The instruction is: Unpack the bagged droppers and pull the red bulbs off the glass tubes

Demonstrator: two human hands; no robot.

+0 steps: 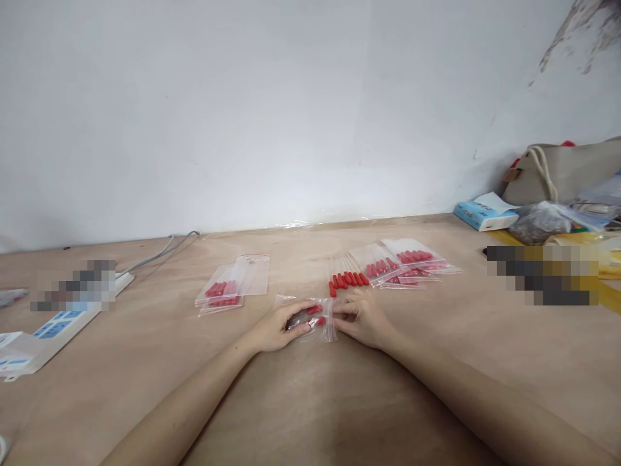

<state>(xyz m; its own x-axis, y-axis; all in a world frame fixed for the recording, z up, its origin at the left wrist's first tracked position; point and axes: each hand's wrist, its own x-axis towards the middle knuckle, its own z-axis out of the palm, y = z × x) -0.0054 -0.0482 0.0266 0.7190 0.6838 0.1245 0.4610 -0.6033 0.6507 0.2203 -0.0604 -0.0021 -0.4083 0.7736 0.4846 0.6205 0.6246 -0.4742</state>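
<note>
A small clear zip bag (320, 331) with red oblong pieces (315, 309) in it lies flat in front of me. My left hand (281, 325) grips its left part, thumb and forefinger on either side of the red pieces. At the bag's right end, along the zip strip, my right hand (361, 317) has its fingers closed on the edge. Just beyond the right hand lies a row of loose red-tipped thin sticks (349, 279), their pale ends pointing away. Part of the bag is hidden under the left fingers.
Filled zip bags (412, 255) are stacked at the right, others (223, 291) at the left beside a flat clear bag (255, 275). A power strip (72, 323) with a grey cable (165, 251) is far left. A blue tissue pack (485, 213) and a beige bag (572, 171) stand at the back right.
</note>
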